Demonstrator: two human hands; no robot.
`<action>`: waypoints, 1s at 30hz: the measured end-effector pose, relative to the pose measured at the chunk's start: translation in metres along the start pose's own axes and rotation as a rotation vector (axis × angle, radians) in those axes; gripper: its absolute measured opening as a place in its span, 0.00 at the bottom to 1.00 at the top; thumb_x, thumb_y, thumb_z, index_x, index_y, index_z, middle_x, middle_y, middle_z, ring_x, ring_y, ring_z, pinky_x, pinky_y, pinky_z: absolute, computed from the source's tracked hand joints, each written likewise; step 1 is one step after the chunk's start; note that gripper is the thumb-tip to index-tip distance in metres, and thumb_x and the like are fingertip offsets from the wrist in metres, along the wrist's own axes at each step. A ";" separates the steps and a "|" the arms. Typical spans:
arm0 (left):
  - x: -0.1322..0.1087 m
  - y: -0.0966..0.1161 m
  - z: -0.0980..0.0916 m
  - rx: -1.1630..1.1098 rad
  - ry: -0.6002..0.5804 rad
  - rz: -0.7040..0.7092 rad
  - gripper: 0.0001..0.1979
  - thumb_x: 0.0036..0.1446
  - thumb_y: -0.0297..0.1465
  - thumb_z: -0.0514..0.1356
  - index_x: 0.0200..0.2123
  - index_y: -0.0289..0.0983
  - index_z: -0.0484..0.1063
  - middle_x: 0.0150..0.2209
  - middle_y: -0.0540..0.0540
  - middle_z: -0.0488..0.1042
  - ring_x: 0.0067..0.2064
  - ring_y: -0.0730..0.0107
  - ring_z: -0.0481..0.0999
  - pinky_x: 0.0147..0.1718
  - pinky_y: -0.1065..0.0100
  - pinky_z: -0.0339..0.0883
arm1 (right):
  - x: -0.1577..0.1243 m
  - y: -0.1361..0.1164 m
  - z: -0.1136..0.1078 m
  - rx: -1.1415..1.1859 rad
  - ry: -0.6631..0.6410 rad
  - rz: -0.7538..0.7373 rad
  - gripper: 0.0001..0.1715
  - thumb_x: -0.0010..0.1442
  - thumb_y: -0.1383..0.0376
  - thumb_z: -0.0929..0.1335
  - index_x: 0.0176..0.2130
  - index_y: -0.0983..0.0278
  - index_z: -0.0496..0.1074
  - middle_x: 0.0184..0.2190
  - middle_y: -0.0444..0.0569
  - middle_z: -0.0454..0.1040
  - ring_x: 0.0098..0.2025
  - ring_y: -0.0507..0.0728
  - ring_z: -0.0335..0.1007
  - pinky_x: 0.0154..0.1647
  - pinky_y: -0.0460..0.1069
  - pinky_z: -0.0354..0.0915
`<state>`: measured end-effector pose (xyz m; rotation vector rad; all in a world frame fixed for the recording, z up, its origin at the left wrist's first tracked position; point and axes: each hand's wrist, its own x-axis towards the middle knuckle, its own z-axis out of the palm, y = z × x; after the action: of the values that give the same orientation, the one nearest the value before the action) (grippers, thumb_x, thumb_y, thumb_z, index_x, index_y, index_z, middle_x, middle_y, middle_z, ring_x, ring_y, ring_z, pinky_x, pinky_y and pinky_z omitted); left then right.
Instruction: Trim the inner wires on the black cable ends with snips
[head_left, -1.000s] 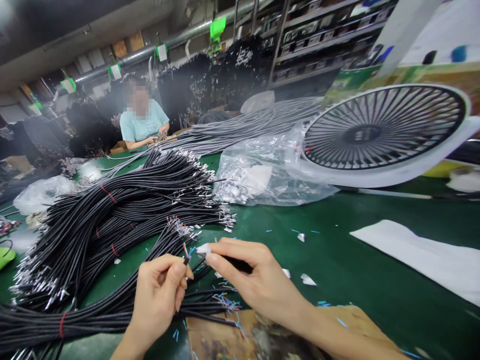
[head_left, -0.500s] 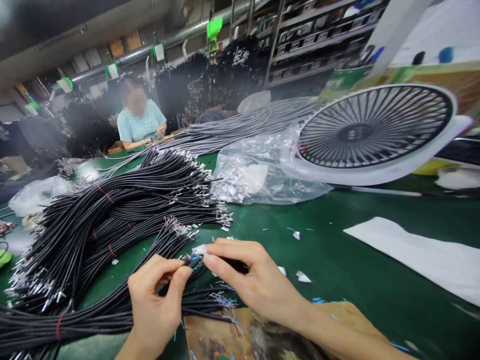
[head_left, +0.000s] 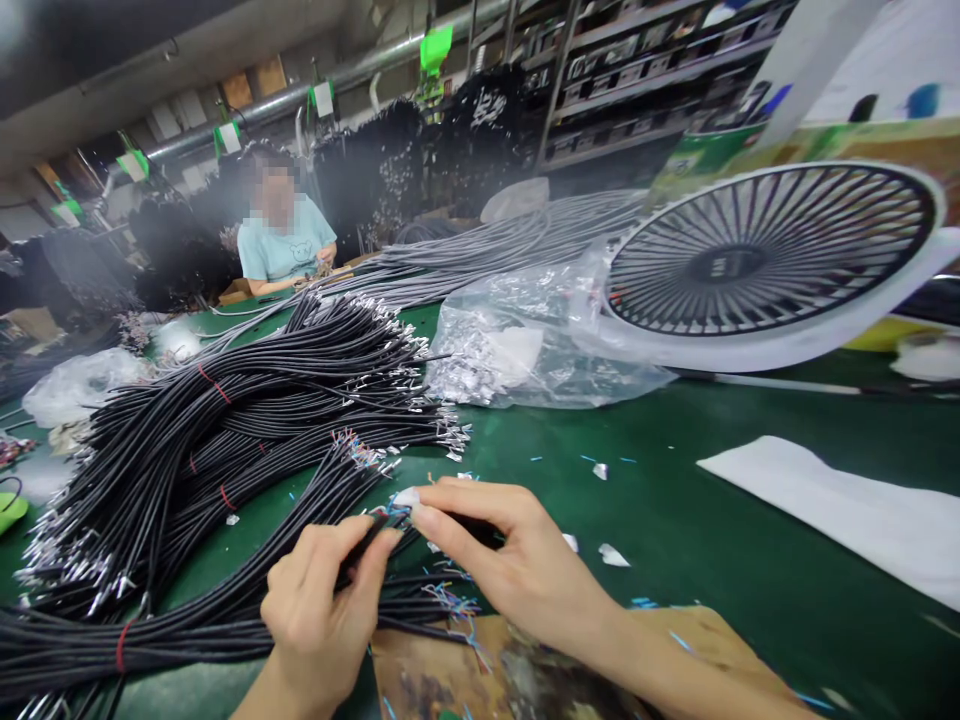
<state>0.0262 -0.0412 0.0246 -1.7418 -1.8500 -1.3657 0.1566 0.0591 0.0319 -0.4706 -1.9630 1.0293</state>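
Note:
Between finger and thumb, my left hand pinches a black cable close to its stripped end. Thin coloured wires, blue and red among them, stick out there. My right hand is closed on those blue wires and a small white piece at their tips; its dark palm side is partly hidden. Below my hands, another bundle of black cables ends in loose coloured wires. Just beyond lies a bundle with coloured and whitish tips.
A large pile of black cables with red ties covers the left. Beyond my right hand are a clear plastic bag, a round fan and white paper. A stained board lies in front. A person sits across.
My left fingers have shifted slightly right and lower on the cable, the thumb now straighter. My right hand keeps its pinch at the wire tips. The view has moved a little.

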 end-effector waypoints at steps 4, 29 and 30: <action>-0.007 -0.006 0.001 -0.152 -0.072 -0.111 0.06 0.58 0.27 0.57 0.36 0.37 0.74 0.29 0.48 0.76 0.29 0.74 0.75 0.31 0.75 0.66 | -0.002 0.001 0.001 -0.042 0.030 -0.025 0.19 0.63 0.64 0.62 0.23 0.65 0.70 0.20 0.44 0.68 0.23 0.51 0.62 0.23 0.45 0.56; 0.016 0.001 -0.012 -0.431 -0.546 -0.401 0.18 0.57 0.37 0.56 0.20 0.34 0.72 0.18 0.48 0.67 0.20 0.76 0.61 0.18 0.74 0.52 | 0.005 -0.002 -0.012 0.078 -0.206 -0.028 0.18 0.61 0.65 0.61 0.21 0.66 0.55 0.17 0.39 0.53 0.21 0.47 0.46 0.21 0.43 0.46; 0.017 0.002 -0.012 -0.414 -0.547 -0.387 0.17 0.56 0.36 0.56 0.20 0.34 0.72 0.18 0.48 0.67 0.20 0.76 0.60 0.19 0.74 0.52 | 0.004 -0.001 -0.012 0.051 -0.214 -0.056 0.16 0.61 0.67 0.60 0.22 0.66 0.55 0.18 0.39 0.53 0.21 0.47 0.46 0.21 0.43 0.47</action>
<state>0.0187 -0.0397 0.0446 -2.2190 -2.4312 -1.6208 0.1641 0.0668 0.0388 -0.2850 -2.1185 1.1300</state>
